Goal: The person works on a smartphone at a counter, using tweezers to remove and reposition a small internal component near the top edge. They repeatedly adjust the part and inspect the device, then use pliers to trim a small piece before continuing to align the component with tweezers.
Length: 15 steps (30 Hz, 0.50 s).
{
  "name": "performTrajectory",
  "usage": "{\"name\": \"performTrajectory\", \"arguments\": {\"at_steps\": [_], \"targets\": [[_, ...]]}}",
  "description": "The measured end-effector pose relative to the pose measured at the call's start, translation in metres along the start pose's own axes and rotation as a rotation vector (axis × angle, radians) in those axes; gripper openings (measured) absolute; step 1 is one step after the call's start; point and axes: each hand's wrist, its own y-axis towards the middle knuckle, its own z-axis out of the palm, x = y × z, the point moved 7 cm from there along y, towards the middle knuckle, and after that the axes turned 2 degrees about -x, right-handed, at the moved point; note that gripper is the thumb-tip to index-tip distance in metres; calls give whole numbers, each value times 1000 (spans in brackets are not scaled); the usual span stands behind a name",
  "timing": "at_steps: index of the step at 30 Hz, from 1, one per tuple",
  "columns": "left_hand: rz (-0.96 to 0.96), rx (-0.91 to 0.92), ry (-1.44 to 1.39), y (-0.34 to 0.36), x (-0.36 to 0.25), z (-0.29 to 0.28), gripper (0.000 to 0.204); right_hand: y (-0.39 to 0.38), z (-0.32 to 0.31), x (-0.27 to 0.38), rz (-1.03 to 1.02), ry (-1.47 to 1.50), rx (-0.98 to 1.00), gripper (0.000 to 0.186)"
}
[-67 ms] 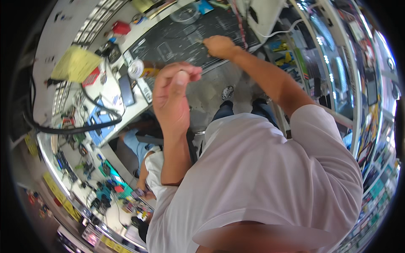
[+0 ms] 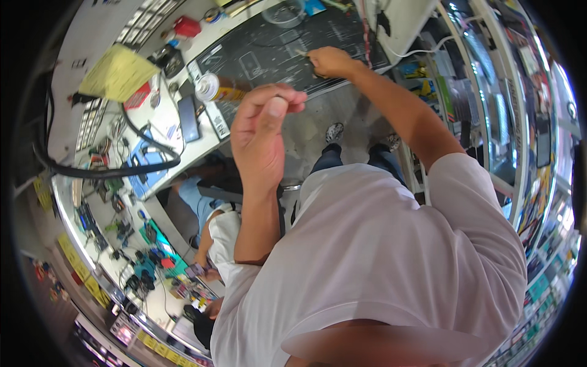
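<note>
My left hand [image 2: 264, 137] is raised over the near edge of the bench, thumb pressed to the curled fingers. Whatever may be in that pinch is too small to make out. Just beyond it stands a spray can [image 2: 221, 90] with a white top and a yellow-orange body, partly covered by my fingers. Farther right, my right hand [image 2: 335, 63] is closed above a black work mat [image 2: 269, 64] with white printed lines. A slim tool [image 2: 302, 54] pokes out of the fist, and a dark piece shows below the fingers; its kind is unclear.
A clear round container [image 2: 284, 13] sits at the mat's far edge. Left of the can lie a dark phone [image 2: 189, 118] and a black cable [image 2: 110, 171]. Glass shelves [image 2: 489, 104] line the right side. Another person [image 2: 208, 235] sits at the bench on my left.
The whole view has shifted slightly, so the bench and both hands appear a little farther right. Both hands keep the same closed pose.
</note>
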Motion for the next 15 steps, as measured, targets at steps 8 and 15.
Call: {"name": "performTrajectory", "arguments": {"at_steps": [8,15], "targets": [[-46,106,-203,12,3,3,25,-21,-51,33,-93,330,3,25],[-166,295,-183,32,23,58,29,-202,-183,112,-263,1319,-459,26]]}}
